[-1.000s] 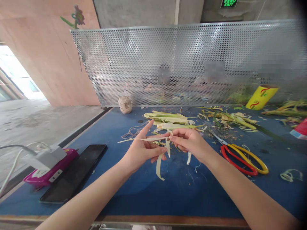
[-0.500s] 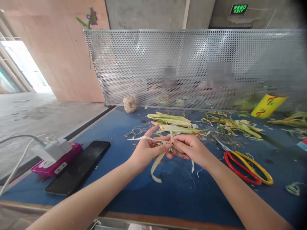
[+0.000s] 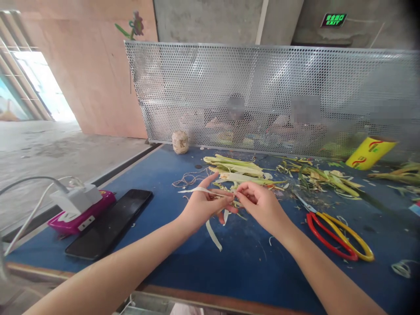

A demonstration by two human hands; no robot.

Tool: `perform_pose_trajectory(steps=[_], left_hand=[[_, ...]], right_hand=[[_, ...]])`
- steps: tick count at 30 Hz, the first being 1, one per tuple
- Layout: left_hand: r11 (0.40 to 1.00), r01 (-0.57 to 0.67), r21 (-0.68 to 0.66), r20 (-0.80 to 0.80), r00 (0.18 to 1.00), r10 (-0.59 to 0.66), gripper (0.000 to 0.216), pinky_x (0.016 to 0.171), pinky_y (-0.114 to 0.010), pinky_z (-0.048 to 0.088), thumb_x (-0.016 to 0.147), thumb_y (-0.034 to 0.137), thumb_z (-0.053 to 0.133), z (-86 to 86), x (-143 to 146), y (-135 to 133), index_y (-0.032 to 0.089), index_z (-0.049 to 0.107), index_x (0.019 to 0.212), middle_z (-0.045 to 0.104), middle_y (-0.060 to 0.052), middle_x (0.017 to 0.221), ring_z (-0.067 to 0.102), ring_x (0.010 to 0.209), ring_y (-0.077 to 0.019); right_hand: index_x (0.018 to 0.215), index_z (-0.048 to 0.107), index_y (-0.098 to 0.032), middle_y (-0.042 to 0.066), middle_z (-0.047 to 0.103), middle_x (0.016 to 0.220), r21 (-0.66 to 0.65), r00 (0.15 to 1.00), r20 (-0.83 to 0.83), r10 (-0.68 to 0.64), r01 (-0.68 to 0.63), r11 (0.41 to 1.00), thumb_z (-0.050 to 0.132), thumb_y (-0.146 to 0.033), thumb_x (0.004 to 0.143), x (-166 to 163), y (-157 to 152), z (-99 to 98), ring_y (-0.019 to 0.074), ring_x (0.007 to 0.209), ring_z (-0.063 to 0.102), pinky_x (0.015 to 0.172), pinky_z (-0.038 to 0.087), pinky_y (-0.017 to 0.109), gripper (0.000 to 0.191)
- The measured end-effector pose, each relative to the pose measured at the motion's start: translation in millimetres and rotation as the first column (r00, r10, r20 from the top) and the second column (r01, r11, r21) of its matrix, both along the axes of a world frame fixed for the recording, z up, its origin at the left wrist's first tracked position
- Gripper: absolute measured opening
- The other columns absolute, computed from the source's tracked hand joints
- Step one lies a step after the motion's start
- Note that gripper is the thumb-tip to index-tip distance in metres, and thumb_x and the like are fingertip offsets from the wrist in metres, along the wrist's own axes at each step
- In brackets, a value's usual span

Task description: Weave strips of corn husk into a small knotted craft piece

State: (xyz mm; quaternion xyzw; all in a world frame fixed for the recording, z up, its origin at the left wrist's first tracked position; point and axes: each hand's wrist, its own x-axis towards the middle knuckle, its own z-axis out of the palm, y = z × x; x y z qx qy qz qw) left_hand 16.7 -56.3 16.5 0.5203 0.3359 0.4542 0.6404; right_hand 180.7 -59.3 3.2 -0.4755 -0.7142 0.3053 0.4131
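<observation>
My left hand (image 3: 201, 205) and my right hand (image 3: 260, 203) meet over the blue table (image 3: 236, 258), both pinching pale leaf strips (image 3: 200, 190). One strip sticks out to the left past my left fingers. Another strip (image 3: 213, 234) hangs down from the hands toward the table. The fingertips of both hands are closed on the strips where they cross. A pile of green and pale leaves (image 3: 236, 168) lies just beyond the hands.
Red-and-yellow scissors (image 3: 334, 229) lie to the right. A black phone (image 3: 110, 223) and a pink box with a white charger (image 3: 78, 205) sit at the left. A twine ball (image 3: 180, 142), a yellow roll (image 3: 369, 153), leaf scraps (image 3: 321, 177) and a perforated metal screen (image 3: 272, 96) stand behind.
The hands have stayed together on the strips, the right fingers shifting their pinch. The hanging strip has shortened and swung. The camera has turned a little to the left.
</observation>
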Motion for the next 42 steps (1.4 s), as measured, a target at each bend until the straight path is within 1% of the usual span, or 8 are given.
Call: perform_pose_trajectory(steps=[6, 11, 17, 22, 27, 31, 36, 42], left_hand=[[0.985, 0.134, -0.111, 0.041, 0.991, -0.13, 0.083, 0.039, -0.023, 0.05, 0.068, 0.014, 0.068, -4.2, 2, 0, 0.015, 0.017, 0.133, 0.068, -0.009, 0.082, 0.068, 0.07, -0.0247], [0.993, 0.045, -0.109, 0.092, 0.995, -0.035, 0.068, 0.05, -0.024, 0.053, 0.068, 0.011, 0.067, -4.5, 2, 2, 0.012, 0.03, 0.126, 0.069, -0.004, 0.073, 0.065, 0.061, -0.0157], [0.993, 0.05, -0.107, 0.096, 0.995, -0.04, 0.072, 0.063, -0.026, 0.052, 0.063, 0.002, 0.064, -13.0, 1, 5, 0.011, 0.03, 0.126, 0.068, 0.001, 0.063, 0.064, 0.058, -0.0127], [0.998, 0.004, -0.06, 0.06, 0.998, -0.001, 0.063, 0.06, -0.024, 0.05, 0.065, 0.004, 0.062, -15.0, 1, 6, 0.011, 0.035, 0.122, 0.069, -0.001, 0.067, 0.065, 0.066, -0.0144], [0.998, -0.055, -0.022, 0.045, 0.997, 0.056, 0.06, 0.06, -0.024, 0.05, 0.066, 0.008, 0.066, -9.4, -1, 6, 0.011, 0.037, 0.119, 0.069, -0.005, 0.07, 0.066, 0.076, -0.0177], [0.994, -0.096, -0.058, 0.091, 0.991, 0.101, 0.059, 0.061, -0.026, 0.052, 0.068, 0.008, 0.065, -5.0, -1, 7, 0.013, 0.036, 0.119, 0.068, -0.002, 0.069, 0.066, 0.072, -0.0164], [0.995, -0.078, -0.068, 0.146, 0.985, 0.088, 0.064, 0.071, -0.036, 0.054, 0.065, 0.005, 0.067, -3.7, 0, 7, 0.014, 0.036, 0.12, 0.067, -0.001, 0.068, 0.066, 0.081, -0.0201], [0.994, -0.08, 0.073, 0.083, 0.994, 0.074, 0.069, 0.071, -0.035, 0.053, 0.062, 0.008, 0.07, -7.5, -1, 8, 0.016, 0.036, 0.122, 0.067, -0.003, 0.074, 0.067, 0.079, -0.0211]], right_hand=[[0.081, 0.049, -0.022, 0.0, 0.055, 0.064, 0.217, 0.971, 0.21, -0.117, 0.071, 0.974, 0.048, -0.029, 0.081, -2, -2, -4.0, 0.0126, 0.051, 0.05, 0.048, 0.038, 0.023, 0.008], [0.081, 0.052, -0.021, 0.008, 0.055, 0.09, 0.545, 0.92, 0.359, -0.154, -0.073, 0.835, 0.047, -0.024, 0.079, -4, -15, 2.3, 0.0137, 0.063, 0.054, 0.055, 0.042, 0.025, 0.006], [0.089, 0.053, -0.021, 0.005, 0.061, 0.076, 0.433, 0.816, 0.574, -0.07, -0.23, 0.872, 0.047, -0.03, 0.08, -19, -20, -4.8, 0.0175, 0.067, 0.06, 0.057, 0.042, 0.026, 0.013], [0.091, 0.052, -0.021, 0.007, 0.064, 0.081, 0.572, 0.834, 0.531, -0.152, -0.22, 0.79, 0.048, -0.027, 0.081, -24, -12, -18.4, 0.021, 0.073, 0.062, 0.063, 0.043, 0.03, 0.012], [0.083, 0.055, -0.021, 0.003, 0.063, 0.072, 0.502, 0.89, 0.431, -0.151, -0.097, 0.859, 0.049, -0.025, 0.081, -19, -15, -13.5, 0.0171, 0.066, 0.061, 0.059, 0.044, 0.026, 0.008], [0.081, 0.061, -0.021, 0.005, 0.062, 0.081, 0.535, 0.967, 0.253, -0.045, -0.101, 0.839, 0.051, -0.023, 0.082, -12, -13, -9.2, 0.0165, 0.077, 0.06, 0.067, 0.045, 0.026, 0.01], [0.075, 0.06, -0.019, -0.002, 0.054, 0.058, 0.089, 0.967, -0.226, -0.12, 0.143, 0.986, 0.058, -0.036, 0.076, -11, -4, -10.4, 0.0097, 0.048, 0.048, 0.043, 0.037, 0.02, 0.017], [0.056, 0.044, -0.017, -0.009, 0.037, 0.046, -0.429, 0.769, -0.605, -0.206, -0.097, 0.898, 0.067, -0.042, 0.064, -13, 2, -8.8, 0.0004, 0.029, 0.021, 0.029, 0.013, 0.016, 0.035]])
